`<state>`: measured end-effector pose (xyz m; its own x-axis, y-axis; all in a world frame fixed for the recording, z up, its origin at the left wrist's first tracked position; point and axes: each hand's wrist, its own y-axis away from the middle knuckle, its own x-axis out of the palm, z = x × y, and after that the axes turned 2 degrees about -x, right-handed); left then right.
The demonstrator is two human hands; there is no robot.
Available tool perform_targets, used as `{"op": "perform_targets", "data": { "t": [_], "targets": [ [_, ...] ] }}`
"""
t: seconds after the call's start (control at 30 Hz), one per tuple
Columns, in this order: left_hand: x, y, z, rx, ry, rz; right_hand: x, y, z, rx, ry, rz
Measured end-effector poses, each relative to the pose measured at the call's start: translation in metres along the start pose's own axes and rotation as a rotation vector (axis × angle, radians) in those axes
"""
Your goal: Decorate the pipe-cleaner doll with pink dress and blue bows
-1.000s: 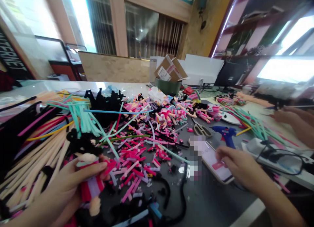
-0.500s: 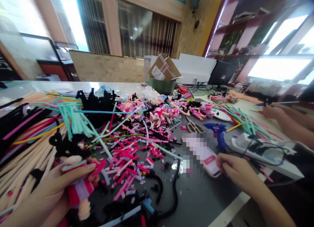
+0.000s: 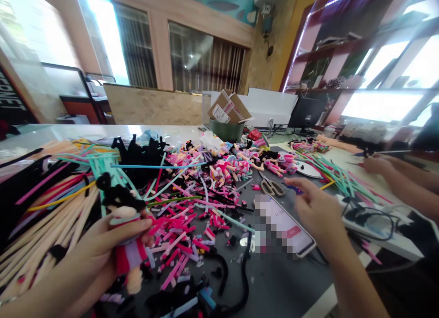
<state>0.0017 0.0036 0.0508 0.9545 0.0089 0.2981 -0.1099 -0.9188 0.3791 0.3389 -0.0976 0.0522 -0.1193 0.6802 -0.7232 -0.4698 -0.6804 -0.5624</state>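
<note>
Head view: left hand (image 3: 103, 238) tight around one doll (image 3: 131, 257), right hand (image 3: 318, 212) at one glue gun (image 3: 292, 188), grip unclear.

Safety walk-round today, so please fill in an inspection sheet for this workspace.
Surface: grey mat, littered at left and centre.
Work items: doll, held; glue gun, mostly hidden; scissors and phone on the mat.
Clutter: pink offcuts, doll pile, stem bundles.
Hands: left hand grips the doll; right hand at the glue gun, grip unclear.
Cables: black cable looped over power strip.
Surroundings: box, monitor; co-worker's hands at right.
</note>
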Motion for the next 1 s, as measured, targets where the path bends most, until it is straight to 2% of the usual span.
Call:
{"op": "perform_targets", "data": {
  "t": [0.1, 0.17, 0.2, 0.3, 0.4, 0.57, 0.7, 0.87, 1.0],
  "targets": [
    [0.011, -0.001, 0.003, 0.026, -0.048, 0.166, 0.011, -0.012, 0.042, -0.149, -0.184, 0.150],
    [0.015, -0.006, 0.006, -0.005, -0.086, 0.318, 0.021, -0.016, 0.071, -0.244, -0.251, 0.246],
    [0.018, -0.008, 0.007, -0.001, -0.088, 0.352, 0.026, -0.017, 0.086, -0.291, -0.285, 0.289],
    [0.024, -0.019, 0.008, 0.092, -0.057, 0.315, 0.042, -0.015, 0.123, -0.419, -0.394, 0.412],
    [0.027, -0.031, 0.009, 0.138, -0.046, 0.281, 0.058, -0.009, 0.144, -0.480, -0.504, 0.491],
    [0.022, -0.043, 0.017, 0.120, -0.102, 0.344, 0.077, 0.005, 0.147, -0.447, -0.658, 0.539],
    [0.024, -0.046, 0.021, 0.101, -0.125, 0.413, 0.084, 0.011, 0.141, -0.341, -0.821, 0.584],
    [0.034, -0.049, 0.023, 0.104, -0.134, 0.397, 0.093, 0.013, 0.138, -0.168, -1.009, 0.613],
    [0.033, -0.055, 0.031, 0.063, -0.116, 0.406, 0.103, 0.018, 0.136, -0.069, -1.100, 0.642]
  ]
}}
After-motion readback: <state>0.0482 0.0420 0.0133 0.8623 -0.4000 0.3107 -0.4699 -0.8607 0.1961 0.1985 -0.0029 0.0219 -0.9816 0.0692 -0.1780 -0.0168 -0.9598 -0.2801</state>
